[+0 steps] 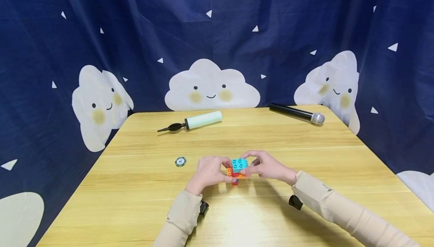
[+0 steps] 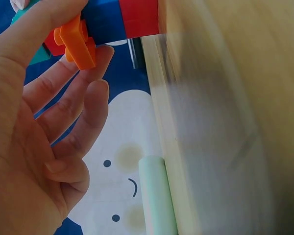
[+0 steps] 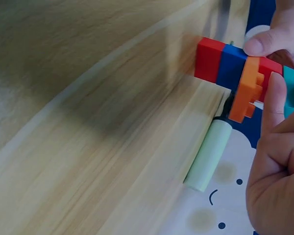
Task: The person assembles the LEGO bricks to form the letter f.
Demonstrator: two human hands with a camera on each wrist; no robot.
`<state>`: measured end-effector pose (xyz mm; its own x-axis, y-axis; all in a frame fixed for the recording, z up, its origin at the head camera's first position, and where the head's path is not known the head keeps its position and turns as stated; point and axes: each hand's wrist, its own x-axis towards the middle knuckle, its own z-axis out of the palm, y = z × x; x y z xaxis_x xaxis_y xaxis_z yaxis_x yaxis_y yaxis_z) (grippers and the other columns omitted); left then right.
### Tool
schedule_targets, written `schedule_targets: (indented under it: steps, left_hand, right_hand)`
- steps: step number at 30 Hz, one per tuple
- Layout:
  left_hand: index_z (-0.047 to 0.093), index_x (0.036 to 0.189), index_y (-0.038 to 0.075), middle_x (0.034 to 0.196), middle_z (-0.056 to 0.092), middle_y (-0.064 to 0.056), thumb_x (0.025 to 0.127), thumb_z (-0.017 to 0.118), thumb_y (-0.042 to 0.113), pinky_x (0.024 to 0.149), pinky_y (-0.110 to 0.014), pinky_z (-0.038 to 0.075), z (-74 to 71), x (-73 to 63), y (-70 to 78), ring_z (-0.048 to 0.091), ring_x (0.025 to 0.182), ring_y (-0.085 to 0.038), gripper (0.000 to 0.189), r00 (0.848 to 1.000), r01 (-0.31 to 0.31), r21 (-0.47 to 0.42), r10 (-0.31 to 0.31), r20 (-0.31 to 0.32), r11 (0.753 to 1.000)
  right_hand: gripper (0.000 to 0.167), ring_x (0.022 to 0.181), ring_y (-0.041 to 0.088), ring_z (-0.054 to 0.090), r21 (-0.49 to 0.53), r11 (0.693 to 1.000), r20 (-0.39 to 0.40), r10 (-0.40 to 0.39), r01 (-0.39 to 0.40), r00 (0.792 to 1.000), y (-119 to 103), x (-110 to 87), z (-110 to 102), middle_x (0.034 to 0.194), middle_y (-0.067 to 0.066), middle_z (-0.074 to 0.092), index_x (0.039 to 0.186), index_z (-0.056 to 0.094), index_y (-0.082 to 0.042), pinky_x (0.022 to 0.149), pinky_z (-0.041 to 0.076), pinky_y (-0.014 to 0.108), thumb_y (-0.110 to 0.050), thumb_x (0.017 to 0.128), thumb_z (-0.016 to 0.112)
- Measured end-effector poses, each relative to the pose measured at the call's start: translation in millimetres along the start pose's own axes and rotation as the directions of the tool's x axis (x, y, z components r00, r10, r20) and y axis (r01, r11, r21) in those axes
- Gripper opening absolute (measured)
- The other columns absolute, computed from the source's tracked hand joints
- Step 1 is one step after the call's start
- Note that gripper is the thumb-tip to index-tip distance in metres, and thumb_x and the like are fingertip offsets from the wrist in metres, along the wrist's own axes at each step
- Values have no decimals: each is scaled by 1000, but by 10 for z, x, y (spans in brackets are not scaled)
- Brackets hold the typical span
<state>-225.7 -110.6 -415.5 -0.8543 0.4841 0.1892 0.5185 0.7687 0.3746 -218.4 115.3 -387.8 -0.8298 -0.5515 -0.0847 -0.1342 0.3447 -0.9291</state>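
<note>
Both hands hold a small tower of toy building bricks over the middle of the table. From the bottom up run a red brick (image 3: 208, 59), a blue brick (image 3: 231, 67), a wider orange brick (image 3: 243, 93), a second red brick (image 3: 269, 67) and a teal brick (image 1: 239, 165) with studs on top. My left hand (image 1: 209, 170) pinches the tower low down, its thumb near the blue and orange bricks. On the other side, my right hand (image 1: 266, 165) grips the teal brick between thumb and fingers. Fingers partly hide the upper red brick.
A poker chip (image 1: 181, 161) lies left of the hands. Farther back are a pale green hand pump (image 1: 204, 120) with a black nozzle and a black microphone (image 1: 295, 112). A dark blue curtain (image 1: 234, 40) with clouds hangs behind the wooden table (image 1: 135, 186).
</note>
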Motion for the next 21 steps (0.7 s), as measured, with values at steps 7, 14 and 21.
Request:
schedule_targets:
  steps: [7, 14, 21]
  left_hand:
    - [70, 89, 29, 89, 71, 16, 67, 79, 56, 55, -24, 34, -9, 1, 10, 49, 64, 0, 36, 1000, 6, -2, -6, 6, 1000]
    - [70, 90, 29, 89, 71, 15, 67, 79, 56, 55, -23, 34, -11, 6, 12, 50, 64, 0, 37, 1000, 8, -7, -8, 10, 1000]
    - [70, 87, 28, 89, 71, 15, 67, 79, 54, 56, -23, 34, -14, 10, 14, 50, 64, 0, 34, 1000, 4, -6, -4, -2, 1000]
  right_hand:
    - [34, 42, 6, 29, -28, 1000, -29, 0, -1, 1000, 3, -2, 16, 76, 28, 66, 114, 59, -3, 41, 27, 18, -15, 86, 70]
    - [32, 41, 6, 30, -24, 1000, -35, -5, 4, 999, -7, -7, 22, 76, 31, 66, 113, 59, -2, 41, 28, 18, -15, 86, 70]
    - [30, 42, 7, 37, -70, 997, -64, -12, 7, 998, -29, -5, 48, 72, 28, 67, 108, 60, -2, 42, 31, 18, -14, 84, 72]
